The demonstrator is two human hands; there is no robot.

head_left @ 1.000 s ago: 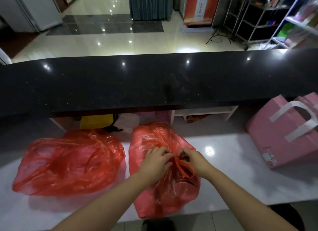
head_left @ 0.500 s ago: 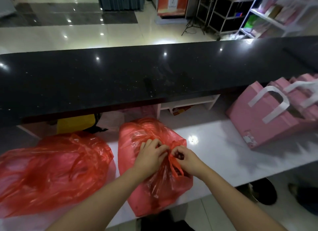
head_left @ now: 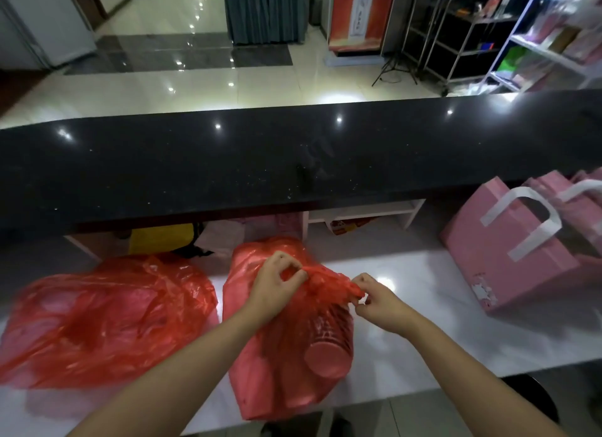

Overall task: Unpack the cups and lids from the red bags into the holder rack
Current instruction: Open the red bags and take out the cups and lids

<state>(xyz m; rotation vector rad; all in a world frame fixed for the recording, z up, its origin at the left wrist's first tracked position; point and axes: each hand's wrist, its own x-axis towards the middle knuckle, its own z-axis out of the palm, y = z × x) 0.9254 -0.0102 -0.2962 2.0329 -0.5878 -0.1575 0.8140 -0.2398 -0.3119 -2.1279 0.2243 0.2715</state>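
The left hand [head_left: 277,285] and right hand [head_left: 378,301] are each pinched on a twisted handle of the middle red bag [head_left: 293,339] – the plastic is stretched taut between them. The bag is laid on the white counter [head_left: 423,322], a stack of ribbed cups [head_left: 329,348] seen through its thin film. A second, crumpled red bag [head_left: 104,319] is set just to its left – pink paper bags [head_left: 508,247] stand well apart at the right.

Both forearms reached forward; left hand [head_left: 272,286] and right hand [head_left: 378,301] each pinched with curled fingers, slightly apart.
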